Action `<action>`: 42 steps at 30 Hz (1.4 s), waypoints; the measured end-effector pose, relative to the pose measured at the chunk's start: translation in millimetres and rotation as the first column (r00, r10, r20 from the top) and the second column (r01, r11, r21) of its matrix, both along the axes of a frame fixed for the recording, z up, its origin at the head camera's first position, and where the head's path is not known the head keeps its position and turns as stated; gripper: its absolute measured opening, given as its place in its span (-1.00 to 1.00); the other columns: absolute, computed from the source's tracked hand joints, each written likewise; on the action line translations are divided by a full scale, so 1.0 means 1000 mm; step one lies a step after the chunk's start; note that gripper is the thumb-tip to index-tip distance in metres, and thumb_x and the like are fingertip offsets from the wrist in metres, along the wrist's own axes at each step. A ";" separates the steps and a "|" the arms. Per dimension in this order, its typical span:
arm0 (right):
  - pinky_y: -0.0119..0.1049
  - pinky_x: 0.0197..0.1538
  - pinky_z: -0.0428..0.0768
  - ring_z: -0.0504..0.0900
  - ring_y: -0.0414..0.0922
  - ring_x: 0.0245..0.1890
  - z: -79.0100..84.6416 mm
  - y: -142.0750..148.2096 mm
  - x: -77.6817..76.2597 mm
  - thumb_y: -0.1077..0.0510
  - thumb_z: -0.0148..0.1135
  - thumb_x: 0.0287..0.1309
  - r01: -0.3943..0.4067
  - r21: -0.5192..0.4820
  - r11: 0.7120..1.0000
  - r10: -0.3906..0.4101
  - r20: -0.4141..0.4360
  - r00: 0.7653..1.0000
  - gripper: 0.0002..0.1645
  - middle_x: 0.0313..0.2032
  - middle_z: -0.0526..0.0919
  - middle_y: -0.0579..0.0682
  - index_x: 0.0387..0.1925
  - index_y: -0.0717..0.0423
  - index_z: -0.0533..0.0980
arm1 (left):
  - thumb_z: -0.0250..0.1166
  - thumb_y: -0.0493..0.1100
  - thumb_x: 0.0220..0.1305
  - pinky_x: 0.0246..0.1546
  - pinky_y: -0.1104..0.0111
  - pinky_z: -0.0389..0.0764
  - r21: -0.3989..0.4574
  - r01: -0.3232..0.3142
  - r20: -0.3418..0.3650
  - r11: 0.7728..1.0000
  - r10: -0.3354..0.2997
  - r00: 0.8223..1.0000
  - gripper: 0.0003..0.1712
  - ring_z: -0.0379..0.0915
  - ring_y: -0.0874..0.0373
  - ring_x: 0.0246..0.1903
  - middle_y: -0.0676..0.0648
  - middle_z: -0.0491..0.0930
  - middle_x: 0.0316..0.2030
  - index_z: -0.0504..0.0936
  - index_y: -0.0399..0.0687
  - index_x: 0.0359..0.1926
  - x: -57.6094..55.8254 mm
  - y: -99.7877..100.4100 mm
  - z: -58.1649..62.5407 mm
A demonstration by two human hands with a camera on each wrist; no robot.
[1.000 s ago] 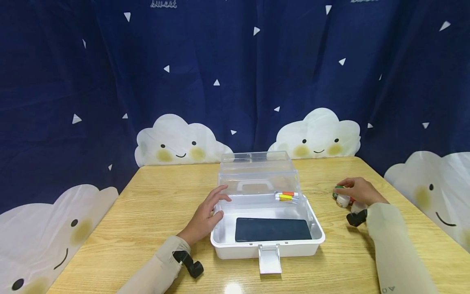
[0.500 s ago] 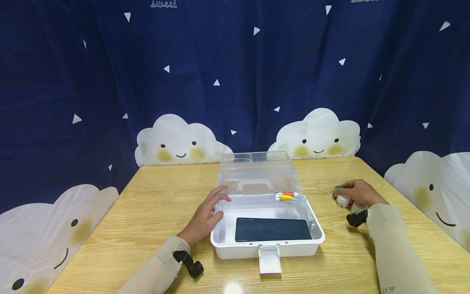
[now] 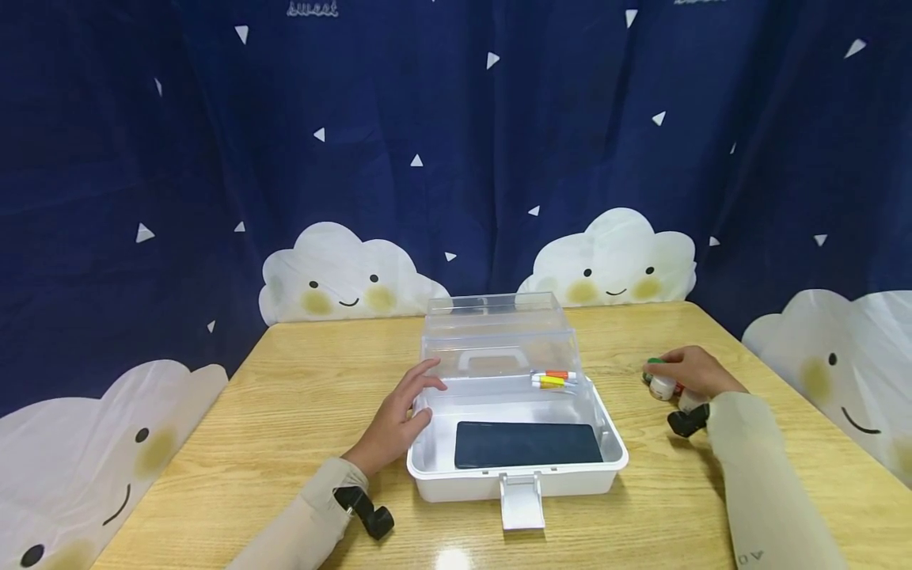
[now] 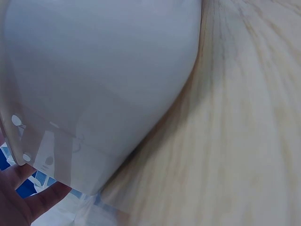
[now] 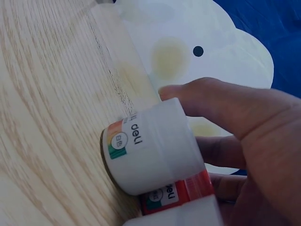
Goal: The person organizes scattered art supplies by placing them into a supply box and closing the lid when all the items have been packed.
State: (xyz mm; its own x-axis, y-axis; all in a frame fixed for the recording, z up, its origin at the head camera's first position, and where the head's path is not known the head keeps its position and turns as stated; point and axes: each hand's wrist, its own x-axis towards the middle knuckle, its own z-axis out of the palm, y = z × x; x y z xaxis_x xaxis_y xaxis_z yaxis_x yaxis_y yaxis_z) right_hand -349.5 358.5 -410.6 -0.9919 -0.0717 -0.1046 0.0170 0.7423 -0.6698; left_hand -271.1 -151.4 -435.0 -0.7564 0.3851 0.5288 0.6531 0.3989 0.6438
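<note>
My left hand (image 3: 393,423) rests at the left rim of a white box (image 3: 513,488), fingers spread and loosely bent. In the left wrist view its fingers (image 4: 47,197) show past the end of the box's wall. Across the table, my right hand (image 3: 700,370) reaches over a cluster of small paint jars, its thumb and fingers around a green-lidded jar (image 3: 654,362). In the right wrist view a white paint jar (image 5: 155,150) stands in front, hiding the green-lidded one. The fingers bend behind it and a red jar (image 5: 200,185).
The box's clear lid (image 3: 499,321) stands raised at the back. Several markers (image 3: 554,379) lie in the upper part of the box, and a dark flat slab (image 3: 527,445) lies on its floor. The front latch (image 3: 522,503) hangs down. A curtain (image 3: 456,119) hangs behind the table.
The head view has shifted slightly. More of the green lid shows beside my right thumb than a second ago. My left hand keeps its place on the rim.
</note>
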 end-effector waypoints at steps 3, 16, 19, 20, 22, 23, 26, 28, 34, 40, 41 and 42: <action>-0.19 -0.35 0.60 0.60 -0.08 -0.42 -0.002 0.000 -0.001 -0.16 0.24 0.18 0.001 -0.046 0.999 -0.001 0.005 1.000 -0.21 -0.33 0.63 0.13 0.07 0.51 0.41 | 0.06 -0.39 0.16 0.19 -0.08 0.31 0.006 0.005 -0.002 1.000 -0.005 1.000 -0.51 0.05 0.11 0.40 0.08 0.14 0.42 0.48 0.21 0.04 0.000 0.000 0.000; -0.16 -0.39 0.59 0.60 -0.06 -0.48 -0.001 -0.002 0.000 -0.16 0.21 0.22 -0.018 -0.048 0.999 0.018 -0.014 1.000 -0.26 -0.39 0.62 0.11 0.05 0.48 0.45 | 0.06 -0.38 0.17 0.19 -0.10 0.31 -0.001 -0.010 0.002 1.000 0.010 1.000 -0.52 0.05 0.11 0.40 0.11 0.14 0.42 0.48 0.21 0.04 0.001 0.000 0.000; -0.17 -0.40 0.59 0.60 -0.06 -0.48 -0.001 -0.002 0.001 -0.17 0.21 0.21 -0.015 -0.033 0.999 0.014 -0.023 1.000 -0.23 -0.38 0.62 0.10 0.07 0.49 0.44 | 0.06 -0.38 0.17 0.19 -0.09 0.30 0.000 -0.008 0.007 1.000 0.008 1.000 -0.52 0.05 0.11 0.40 0.11 0.14 0.42 0.48 0.20 0.04 0.001 0.000 0.001; -0.17 -0.40 0.59 0.60 -0.06 -0.48 -0.001 -0.002 0.001 -0.18 0.22 0.20 -0.015 -0.031 0.999 0.014 -0.026 1.000 -0.23 -0.38 0.62 0.10 0.07 0.49 0.44 | 0.06 -0.38 0.18 0.19 -0.09 0.31 0.000 -0.008 0.010 1.000 0.008 1.000 -0.53 0.06 0.11 0.39 0.10 0.14 0.42 0.48 0.20 0.04 0.001 0.000 0.001; -0.17 -0.40 0.59 0.60 -0.06 -0.48 -0.002 -0.002 0.000 -0.18 0.22 0.20 -0.013 -0.031 0.999 0.012 -0.028 1.000 -0.23 -0.38 0.62 0.11 0.06 0.48 0.45 | 0.06 -0.38 0.17 0.19 -0.11 0.30 0.001 -0.008 0.011 1.000 0.008 1.000 -0.53 0.06 0.11 0.39 0.07 0.15 0.42 0.48 0.19 0.04 0.001 0.001 0.001; -0.17 -0.40 0.60 0.60 -0.06 -0.48 -0.002 -0.002 0.000 -0.18 0.22 0.20 -0.013 -0.033 0.999 0.013 -0.026 1.000 -0.22 -0.38 0.62 0.11 0.06 0.48 0.44 | 0.05 -0.38 0.18 0.19 -0.11 0.29 0.000 -0.009 0.012 1.000 0.009 1.000 -0.53 0.06 0.11 0.40 0.06 0.15 0.42 0.48 0.19 0.04 0.001 0.001 0.001; -0.16 -0.39 0.60 0.60 -0.06 -0.47 -0.002 -0.001 -0.001 -0.18 0.22 0.20 -0.012 -0.046 0.999 0.011 -0.021 1.000 -0.23 -0.37 0.62 0.12 0.07 0.48 0.44 | 0.05 -0.38 0.18 0.19 -0.11 0.30 0.000 -0.008 0.016 1.000 0.008 1.000 -0.53 0.05 0.11 0.40 0.03 0.15 0.43 0.48 0.19 0.04 0.001 0.001 0.001; -0.16 -0.39 0.61 0.60 -0.05 -0.47 -0.002 -0.001 -0.002 -0.17 0.22 0.20 -0.010 -0.052 0.999 0.009 -0.017 1.000 -0.23 -0.37 0.62 0.12 0.08 0.47 0.43 | 0.05 -0.38 0.18 0.19 -0.10 0.30 -0.003 -0.008 0.015 1.000 0.008 1.000 -0.52 0.04 0.11 0.40 0.03 0.14 0.43 0.48 0.20 0.04 0.001 0.001 0.001; -0.18 -0.38 0.60 0.59 -0.05 -0.44 0.000 -0.001 -0.002 -0.19 0.22 0.18 0.012 -0.029 0.999 -0.013 -0.022 1.000 -0.21 -0.32 0.61 0.14 0.10 0.45 0.43 | 0.05 -0.39 0.18 0.18 -0.09 0.32 0.003 -0.003 0.011 1.000 0.003 1.000 -0.52 0.04 0.12 0.40 0.09 0.14 0.43 0.48 0.21 0.04 0.002 0.001 0.002; -0.19 -0.35 0.61 0.60 -0.06 -0.38 0.007 -0.004 -0.001 -0.25 0.20 0.18 0.023 0.004 1.000 -0.023 -0.025 0.999 -0.12 -0.18 0.58 0.24 0.18 0.44 0.36 | 0.06 -0.38 0.18 0.20 -0.10 0.30 0.008 0.001 0.014 1.000 -0.001 1.000 -0.52 0.04 0.12 0.40 0.09 0.14 0.42 0.48 0.20 0.04 0.002 0.001 0.001; -0.18 -0.33 0.62 0.60 -0.05 -0.36 0.008 -0.004 0.000 -0.25 0.19 0.19 0.020 0.012 1.000 -0.019 -0.026 0.999 -0.11 -0.15 0.57 0.28 0.20 0.45 0.34 | 0.05 -0.38 0.18 0.19 -0.11 0.30 0.008 0.001 0.015 1.000 -0.001 1.000 -0.52 0.04 0.11 0.40 0.09 0.14 0.42 0.48 0.21 0.05 0.002 0.001 0.001; -0.17 -0.31 0.61 0.61 -0.04 -0.33 0.009 -0.005 0.000 -0.27 0.17 0.18 0.018 0.030 0.999 -0.017 -0.034 0.999 -0.09 -0.10 0.55 0.32 0.21 0.45 0.34 | 0.05 -0.38 0.18 0.19 -0.11 0.30 0.008 0.001 0.017 1.000 -0.001 1.000 -0.52 0.04 0.11 0.40 0.09 0.14 0.43 0.48 0.21 0.05 0.001 0.001 0.001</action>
State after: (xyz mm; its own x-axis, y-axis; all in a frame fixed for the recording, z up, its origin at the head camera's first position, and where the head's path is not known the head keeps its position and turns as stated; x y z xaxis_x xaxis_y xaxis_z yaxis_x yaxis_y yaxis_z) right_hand -349.4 353.8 -401.8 -0.9960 -0.0512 -0.0734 0.0085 0.7622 -0.6473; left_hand -269.8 -150.8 -434.1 -0.7648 0.3815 0.5191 0.6425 0.3933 0.6576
